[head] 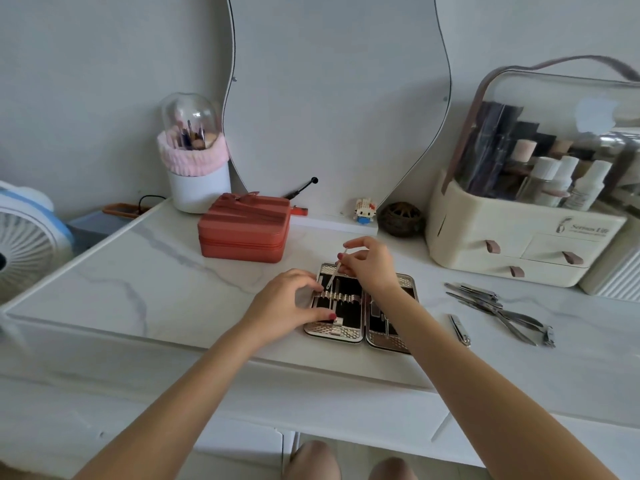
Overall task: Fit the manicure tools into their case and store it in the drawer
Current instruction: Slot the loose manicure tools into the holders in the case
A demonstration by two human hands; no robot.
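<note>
An open manicure case (390, 336) with a black lining and silver rim lies flat near the front edge of the white marble table (173, 271). My left hand (289, 303) rests on its left half, fingers pressing at the elastic tool band (346, 297). My right hand (369, 263) hovers over the case's top and pinches a thin metal tool (334, 273), whose lower tip points down at the band. Several loose metal tools (495, 306) and a nail clipper (459, 329) lie on the table to the right of the case.
Behind the case sits a red zip box (244, 228). A cream cosmetics organiser with small drawers (519, 237) stands at the right, a brush holder (195, 161) and mirror (339, 98) at the back, a fan (24, 244) at the left. Drawer fronts (242, 438) show below the tabletop.
</note>
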